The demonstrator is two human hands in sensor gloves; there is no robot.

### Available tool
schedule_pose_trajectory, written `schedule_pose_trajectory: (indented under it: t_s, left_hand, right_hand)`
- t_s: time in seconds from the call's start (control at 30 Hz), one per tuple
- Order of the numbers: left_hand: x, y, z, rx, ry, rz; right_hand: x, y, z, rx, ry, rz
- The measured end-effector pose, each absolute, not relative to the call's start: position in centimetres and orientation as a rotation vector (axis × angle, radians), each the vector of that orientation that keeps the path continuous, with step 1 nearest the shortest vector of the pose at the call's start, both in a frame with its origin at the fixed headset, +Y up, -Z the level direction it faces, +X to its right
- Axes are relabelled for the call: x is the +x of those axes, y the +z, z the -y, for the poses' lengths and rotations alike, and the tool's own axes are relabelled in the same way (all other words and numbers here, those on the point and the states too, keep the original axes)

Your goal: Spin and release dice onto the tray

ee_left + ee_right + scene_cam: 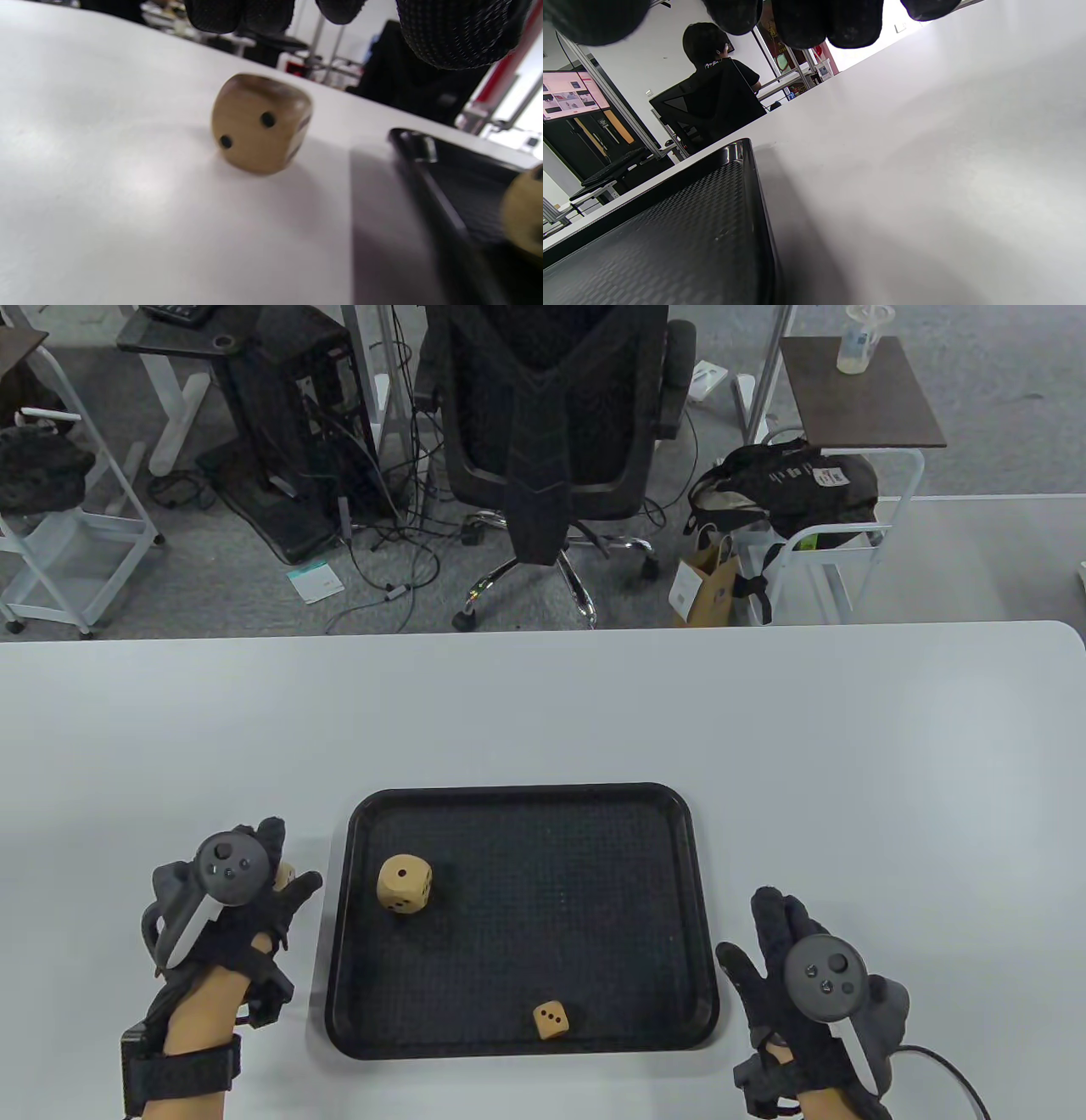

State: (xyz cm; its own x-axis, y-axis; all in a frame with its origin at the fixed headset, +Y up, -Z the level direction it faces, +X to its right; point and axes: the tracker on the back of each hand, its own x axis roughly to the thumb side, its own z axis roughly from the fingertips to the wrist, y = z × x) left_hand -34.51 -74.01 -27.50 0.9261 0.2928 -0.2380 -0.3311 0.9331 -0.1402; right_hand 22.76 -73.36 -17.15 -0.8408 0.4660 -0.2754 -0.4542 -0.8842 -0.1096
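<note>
Both hands' grips stood relaxed and held nothing, the left hand (225,912) above a small die (260,123) on the worktop (848,746) (beside the tray (361,814)), which held two dice, the right hand (806,976) beside it.

We see a matt white table (543,704), smooth with a soft sheen. The black tray (701,899) looks plastic: glossy rim, floor in a fine woven-pattern texture. Three wooden dice: a large die (405,884), a small die (550,1020) and a die off the tray (261,123), pale, smooth, with rounded corners and dark pips. The left hand (222,909) and right hand (806,976) wear black knitted cloth gloves, dotted.
</note>
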Motion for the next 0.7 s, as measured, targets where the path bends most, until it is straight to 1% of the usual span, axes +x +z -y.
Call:
schedule_pose_trajectory:
  t_s: [0.1, 0.23, 0.3, 0.47, 0.53, 0.7]
  left_hand:
    - [-35.0, -27.8, 75.1, -0.162, 0.297, -0.285]
    - [-34.9, -27.9, 76.0, -0.165, 0.240, -0.324]
    - [-34.7, -27.9, 76.2, -0.153, 0.179, -0.326]
    - [-34.3, -28.0, 77.4, -0.188, 0.172, -0.314]
    - [-34.2, -27.9, 77.4, -0.122, 0.122, -0.311]
    - [-34.2, -27.9, 77.5, -0.122, 0.141, -0.302]
  right_hand:
    - [22.7, -17.1, 73.4, -0.411, 2.629, 0.053]
    - [22.7, -17.1, 73.4, -0.416, 2.628, 0.051]
    - [22.7, -17.1, 73.4, -0.418, 2.630, 0.047]
    - [22.7, -17.1, 73.4, -0.417, 2.631, 0.055]
    - [22.7, -17.1, 73.4, -0.417, 2.631, 0.057]
    - [22.7, -17.0, 73.4, -0.415, 2.633, 0.057]
